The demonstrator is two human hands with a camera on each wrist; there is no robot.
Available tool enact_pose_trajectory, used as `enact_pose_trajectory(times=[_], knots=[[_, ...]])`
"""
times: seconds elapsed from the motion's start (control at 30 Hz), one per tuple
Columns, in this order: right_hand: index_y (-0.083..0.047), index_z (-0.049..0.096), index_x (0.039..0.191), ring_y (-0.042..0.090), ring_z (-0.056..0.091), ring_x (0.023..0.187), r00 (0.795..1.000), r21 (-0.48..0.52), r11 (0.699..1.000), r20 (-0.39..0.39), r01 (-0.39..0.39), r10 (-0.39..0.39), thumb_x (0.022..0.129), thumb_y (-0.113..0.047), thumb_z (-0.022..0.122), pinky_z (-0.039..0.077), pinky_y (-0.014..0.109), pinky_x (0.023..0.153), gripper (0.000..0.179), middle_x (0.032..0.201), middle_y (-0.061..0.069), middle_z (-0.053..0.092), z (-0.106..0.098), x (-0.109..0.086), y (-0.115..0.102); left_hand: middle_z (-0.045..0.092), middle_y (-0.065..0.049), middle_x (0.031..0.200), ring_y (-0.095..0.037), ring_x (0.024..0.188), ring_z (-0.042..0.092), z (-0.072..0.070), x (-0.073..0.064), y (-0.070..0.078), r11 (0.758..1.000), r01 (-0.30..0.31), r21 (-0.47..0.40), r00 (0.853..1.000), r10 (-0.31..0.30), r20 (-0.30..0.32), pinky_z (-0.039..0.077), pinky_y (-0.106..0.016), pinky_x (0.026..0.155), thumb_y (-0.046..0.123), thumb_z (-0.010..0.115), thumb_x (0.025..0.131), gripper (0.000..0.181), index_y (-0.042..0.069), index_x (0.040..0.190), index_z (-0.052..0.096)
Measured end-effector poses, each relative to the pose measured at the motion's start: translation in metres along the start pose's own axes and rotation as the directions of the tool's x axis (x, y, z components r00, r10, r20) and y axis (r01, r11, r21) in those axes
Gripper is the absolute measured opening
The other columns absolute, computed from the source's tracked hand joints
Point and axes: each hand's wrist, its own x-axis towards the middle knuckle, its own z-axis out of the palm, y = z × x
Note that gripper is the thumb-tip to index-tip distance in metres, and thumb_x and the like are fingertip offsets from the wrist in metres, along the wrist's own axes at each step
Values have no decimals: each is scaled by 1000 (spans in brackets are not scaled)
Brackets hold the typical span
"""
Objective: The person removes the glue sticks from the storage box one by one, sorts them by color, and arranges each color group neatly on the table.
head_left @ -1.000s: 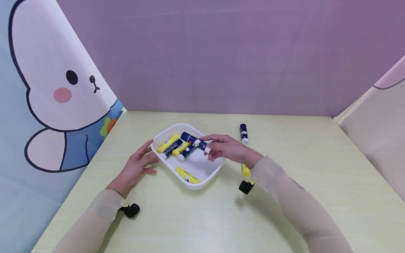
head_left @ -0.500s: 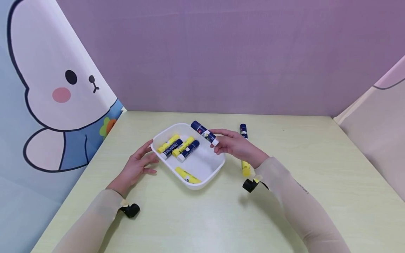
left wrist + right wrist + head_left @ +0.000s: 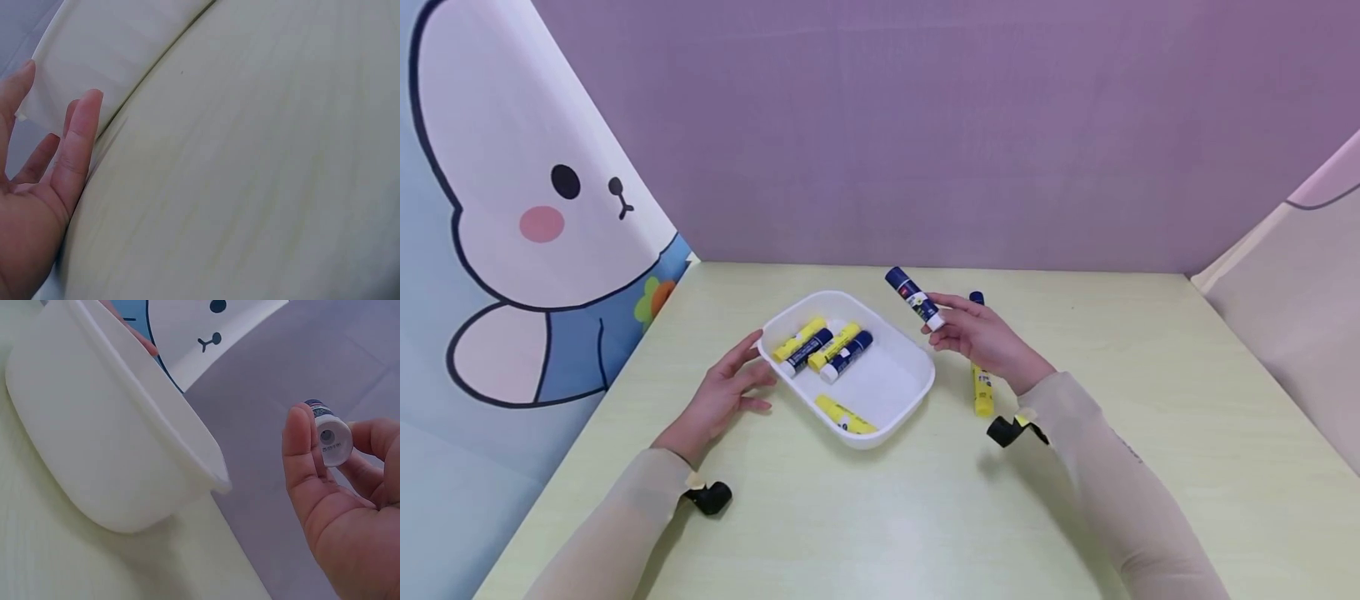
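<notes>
My right hand [image 3: 981, 337] pinches a dark blue glue stick [image 3: 913, 297] with a white end, tilted in the air behind the right side of a white plastic tub [image 3: 891, 379]. That white end [image 3: 336, 440] faces the camera in the right wrist view, between thumb and fingers. Beside the tub's left corner, my left hand [image 3: 718, 396] touches the rim with a fingertip, its fingers fairly straight. Inside, yellow and dark blue glue sticks [image 3: 847, 357] lie side by side at the left. Another yellow glue stick [image 3: 845, 414] lies along the near wall.
On the pale table [image 3: 865, 525], right of the tub, lies a yellow glue stick [image 3: 982, 393]. A dark blue one [image 3: 976, 297] sits behind it, mostly hidden by my right hand. A purple backdrop [image 3: 925, 142] rises behind the table, with a rabbit-printed sheet [image 3: 520, 275] at the left.
My right hand has lifted the dark blue glue stick from over the tub, moving it up, back and to the right. The left hand and the tub have stayed put.
</notes>
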Motion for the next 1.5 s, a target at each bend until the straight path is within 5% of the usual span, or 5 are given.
enact_pose_trajectory(times=[0.4, 0.7, 1.03, 1.5], knots=[[1, 28, 154, 14, 66, 80, 995, 122, 990, -77, 68, -59, 107, -5, 37, 58, 23, 80, 48, 101, 10, 66, -30, -4, 0, 33, -9, 152, -11, 95, 63, 0, 0, 0, 1000, 7, 2, 1000, -7, -3, 62, -31, 69, 26, 61, 101, 66, 30, 159, 27], [-9, 44, 147, 15, 66, 81, 988, 250, 963, -139, 103, -70, 107, -7, 42, 58, 23, 80, 40, 102, 12, 67, -44, -9, -1, 32, -11, 152, -11, 95, 63, 0, -3, 2, 1000, 0, -14, 1000, 0, 5, 62, -30, 69, 25, 61, 101, 67, 30, 159, 27], [-8, 20, 159, 15, 65, 83, 979, 353, 928, -196, 117, -49, 108, -11, 43, 58, 22, 81, 56, 109, 11, 65, -60, -13, -2, 32, -9, 151, -11, 95, 63, 1, -5, 5, 1000, 8, -25, 1000, -8, 0, 62, -30, 68, 23, 60, 102, 66, 30, 159, 27], [-12, 16, 160, 17, 63, 97, 964, 462, 875, -267, 142, -15, 108, -12, 42, 52, 24, 96, 58, 110, 11, 61, -80, -21, 7, 30, -12, 153, -11, 95, 63, 3, -8, 8, 999, 12, -36, 1000, -12, 10, 62, -29, 69, 24, 60, 102, 67, 29, 159, 26]])
